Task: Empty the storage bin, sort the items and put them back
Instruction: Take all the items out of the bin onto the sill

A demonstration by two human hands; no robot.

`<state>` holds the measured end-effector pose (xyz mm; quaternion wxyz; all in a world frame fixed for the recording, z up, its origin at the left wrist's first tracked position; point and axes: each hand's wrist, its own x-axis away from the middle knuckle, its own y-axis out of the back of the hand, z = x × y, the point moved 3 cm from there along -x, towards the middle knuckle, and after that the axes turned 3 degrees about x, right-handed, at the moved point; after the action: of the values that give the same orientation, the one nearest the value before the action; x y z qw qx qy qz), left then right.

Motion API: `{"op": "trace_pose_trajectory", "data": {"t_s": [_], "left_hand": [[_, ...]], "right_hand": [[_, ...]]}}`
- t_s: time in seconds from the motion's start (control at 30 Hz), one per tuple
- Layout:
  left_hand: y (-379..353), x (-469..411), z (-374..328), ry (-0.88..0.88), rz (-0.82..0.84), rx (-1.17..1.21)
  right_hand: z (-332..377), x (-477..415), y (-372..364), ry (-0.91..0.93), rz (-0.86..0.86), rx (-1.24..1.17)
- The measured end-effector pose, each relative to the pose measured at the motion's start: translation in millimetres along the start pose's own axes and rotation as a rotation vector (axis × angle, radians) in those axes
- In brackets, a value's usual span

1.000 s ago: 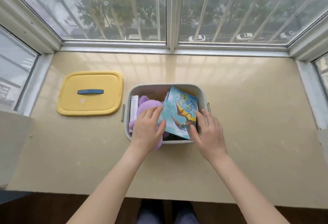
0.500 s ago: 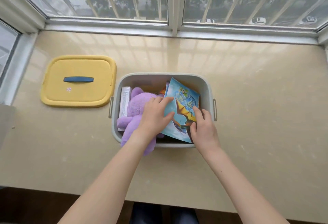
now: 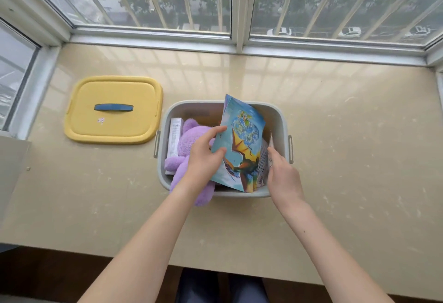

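So the person's got the grey storage bin (image 3: 278,120) sitting mid-tabletop (image 3: 347,158), its yellow lid (image 3: 112,110) lying flat off to the left, well clear of it. Nothing's out on the tabletop yet as far as I can see, so I'd say the emptying part is only just starting.

The thing in play is the picture book (image 3: 242,144) with the dragon and globe on the cover. It's standing tilted up out of the bin, long axis running from the near rim up and away toward the far rim, top corner poking above the edge. The left hand (image 3: 203,158) has it, thumb on the cover and fingers curled around its left edge, so that grip is closed on the book. The right hand (image 3: 282,173) is just beside the book's right edge, fingers loosely spread down among some thin white papers (image 3: 265,161); honestly can't tell if it's pinching anything.

A purple plush toy (image 3: 184,144) fills the left side, one leg flopped over the near rim, with a white box (image 3: 175,139) squeezed against the left wall.

Since the book's already upright and in the left hand, I'd guess it just lifts straight up and clear.
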<state>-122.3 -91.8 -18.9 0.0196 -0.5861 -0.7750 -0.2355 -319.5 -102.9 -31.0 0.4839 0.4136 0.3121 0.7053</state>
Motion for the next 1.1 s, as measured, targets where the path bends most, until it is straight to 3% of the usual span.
{"op": "trace_pose_trajectory", "data": {"t_s": [0.3, 0.57, 0.83, 1.1], "left_hand": [[70.0, 77.8, -73.8, 0.036, -0.14, 0.305], [162.2, 165.6, -104.0, -0.029, -0.331, 0.406], [251.2, 216.6, -44.7, 0.028, -0.441, 0.457], [376.1, 220.5, 36.5, 0.093, -0.339, 0.463]], "right_hand": [[58.0, 53.7, 81.1, 0.22, -0.166, -0.111], [125.6, 100.0, 116.1, 0.379, -0.212, -0.206], [195.3, 140.3, 62.1, 0.497, -0.21, -0.24], [281.5, 166.4, -35.2, 0.398, -0.201, -0.265]]}}
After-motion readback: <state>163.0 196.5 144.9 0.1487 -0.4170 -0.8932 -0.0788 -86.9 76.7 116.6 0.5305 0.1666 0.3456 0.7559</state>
